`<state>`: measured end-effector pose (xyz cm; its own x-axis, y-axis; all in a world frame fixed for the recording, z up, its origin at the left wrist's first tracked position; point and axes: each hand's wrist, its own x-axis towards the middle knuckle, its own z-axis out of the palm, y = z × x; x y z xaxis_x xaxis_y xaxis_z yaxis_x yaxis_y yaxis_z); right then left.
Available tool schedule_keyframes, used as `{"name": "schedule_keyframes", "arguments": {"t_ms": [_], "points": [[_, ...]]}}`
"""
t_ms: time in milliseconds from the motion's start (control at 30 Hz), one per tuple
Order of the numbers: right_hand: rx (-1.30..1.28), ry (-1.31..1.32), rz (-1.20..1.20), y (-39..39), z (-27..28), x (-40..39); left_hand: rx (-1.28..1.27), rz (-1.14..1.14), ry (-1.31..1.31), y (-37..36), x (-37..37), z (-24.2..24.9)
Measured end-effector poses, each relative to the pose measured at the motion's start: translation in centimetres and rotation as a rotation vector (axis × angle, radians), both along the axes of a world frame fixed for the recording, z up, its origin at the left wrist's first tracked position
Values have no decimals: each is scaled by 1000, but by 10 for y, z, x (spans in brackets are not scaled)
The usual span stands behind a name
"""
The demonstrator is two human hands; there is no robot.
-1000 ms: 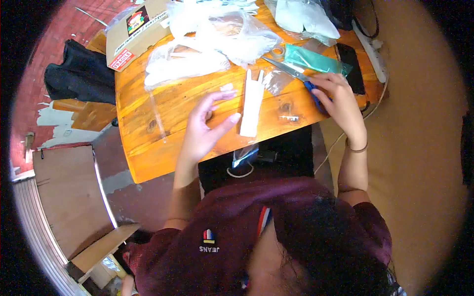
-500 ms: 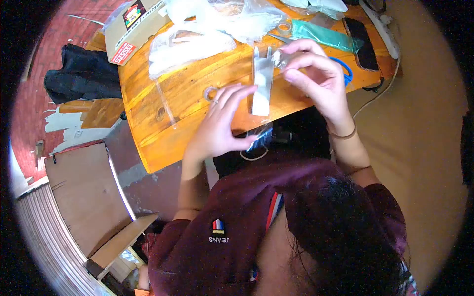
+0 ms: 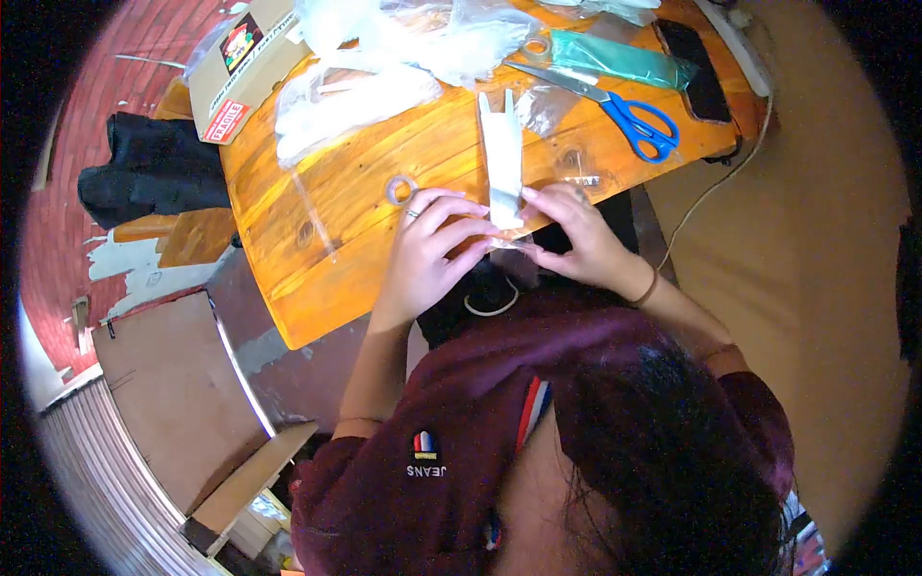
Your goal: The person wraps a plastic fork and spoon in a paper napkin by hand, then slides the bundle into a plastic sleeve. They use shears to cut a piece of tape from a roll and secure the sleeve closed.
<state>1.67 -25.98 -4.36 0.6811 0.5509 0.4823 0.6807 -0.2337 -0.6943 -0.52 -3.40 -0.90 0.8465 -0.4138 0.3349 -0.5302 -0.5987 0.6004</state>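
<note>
A long white piece with two prongs at its far end [image 3: 502, 158] lies near the table's front edge and looks partly wrapped in clear plastic. At its near end, my left hand [image 3: 432, 254] has fingertips closed on the clear plastic [image 3: 509, 245], whose edges are hard to make out. From the other side my right hand [image 3: 588, 248] pinches the same plastic, thumb and fingers close to the white piece. A roll of clear tape [image 3: 401, 179] lies just beyond my left fingers. Crumpled clear plastic [image 3: 547, 108] rests right of the prongs.
Blue-handled scissors [image 3: 639, 125] lie at the right, near a green plastic packet [image 3: 615, 60] and a phone [image 3: 693, 72]. Clear bags with white contents [image 3: 360, 106] cover the back. A cardboard box [image 3: 245, 67] stands at the far left corner; another tape roll [image 3: 537, 45] sits behind.
My right hand has let go of the crumpled plastic and come down to the white piece's near end. My left hand has moved slightly right, toward it. The scissors now show fully.
</note>
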Motion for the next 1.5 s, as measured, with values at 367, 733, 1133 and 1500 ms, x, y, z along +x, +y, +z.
{"name": "schedule_keyframes", "arguments": {"t_ms": [367,733,1133,1500], "points": [[373,499,-160,19,13,-6,-273,246,389,-18,0,-3],[322,656,-258,16,21,9,-548,380,531,-43,19,-5],[363,742,-275,16,26,16,-721,307,716,-40,23,-9],[589,835,-116,18,33,17,-860,279,845,-40,12,19]]}}
